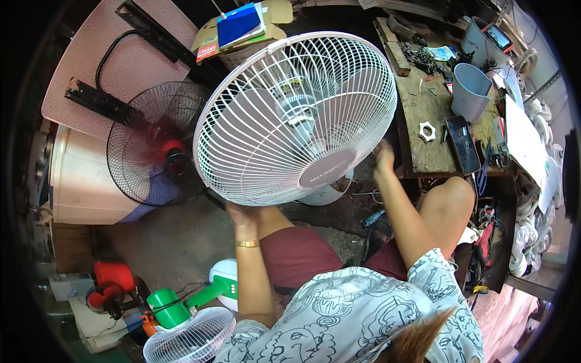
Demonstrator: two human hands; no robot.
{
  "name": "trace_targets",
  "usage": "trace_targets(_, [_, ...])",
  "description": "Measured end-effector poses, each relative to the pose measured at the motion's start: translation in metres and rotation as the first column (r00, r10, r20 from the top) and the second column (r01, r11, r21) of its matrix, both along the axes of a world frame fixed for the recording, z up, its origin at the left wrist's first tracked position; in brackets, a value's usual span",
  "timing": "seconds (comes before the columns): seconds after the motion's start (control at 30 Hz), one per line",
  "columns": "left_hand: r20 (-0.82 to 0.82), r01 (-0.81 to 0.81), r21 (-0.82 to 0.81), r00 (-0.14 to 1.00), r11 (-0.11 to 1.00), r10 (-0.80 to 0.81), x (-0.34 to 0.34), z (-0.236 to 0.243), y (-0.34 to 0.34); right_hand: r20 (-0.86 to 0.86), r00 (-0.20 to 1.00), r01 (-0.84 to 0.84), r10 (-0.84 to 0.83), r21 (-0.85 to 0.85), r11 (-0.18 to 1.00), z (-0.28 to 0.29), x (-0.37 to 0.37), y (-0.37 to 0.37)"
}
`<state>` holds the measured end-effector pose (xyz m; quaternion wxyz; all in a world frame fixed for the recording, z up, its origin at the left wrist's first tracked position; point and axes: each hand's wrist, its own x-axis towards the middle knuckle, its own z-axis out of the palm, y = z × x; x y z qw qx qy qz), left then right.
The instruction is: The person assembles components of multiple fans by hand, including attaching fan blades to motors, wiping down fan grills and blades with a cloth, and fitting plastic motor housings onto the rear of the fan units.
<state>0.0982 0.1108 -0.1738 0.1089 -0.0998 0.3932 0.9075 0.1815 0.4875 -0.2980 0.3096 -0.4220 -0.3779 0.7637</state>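
Observation:
A white fan head point(272, 139) with a round wire cage and grey blades is tilted up in front of me. My left hand point(242, 213) holds it from beneath at the lower-left rim, with most fingers hidden. My right hand point(383, 156) is at the fan's right edge, its fingers blurred and partly behind it, so their grip is unclear. A black fan with a red hub point(172, 148) stands just left of the white one. On the wooden bench at right are a white knob point(427, 131), a black phone point(462, 142) and a grey container point(469, 91).
The cluttered bench point(417, 157) borders my right. A cardboard box point(275, 13) with blue papers is behind. A pink panel point(72, 72) is at back left. A green-and-white fan point(160, 305) and red fan parts point(114, 275) lie low at left. Tools point(484, 242) sit below the bench.

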Motion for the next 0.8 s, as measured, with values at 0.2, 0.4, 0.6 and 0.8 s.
trace_targets(0.2, [-0.755,-0.373,-0.471,0.639,0.799,-0.147,-0.03,0.166,0.024,-0.318,0.938,-0.123,-0.136,-0.673,0.73,-0.024,-0.03,-0.013])
trace_targets(0.4, [-0.484,-0.3,-0.853,0.148,0.427,-0.863,-0.059,0.29,0.113,-0.47,0.868,-0.183,-0.161,-0.604,0.776,-0.012,-0.053,-0.024])
trace_targets(0.6, [-0.182,-0.184,-0.968,0.034,0.173,-0.983,-0.062,0.309,0.177,-0.59,0.792,-0.292,-0.159,-0.594,0.749,-0.014,-0.08,-0.014])
trace_targets(0.8, [-0.115,-0.29,-0.951,0.012,0.107,-0.993,-0.063,0.305,0.192,-0.603,0.783,-0.312,-0.151,-0.592,0.743,-0.02,-0.088,-0.002])
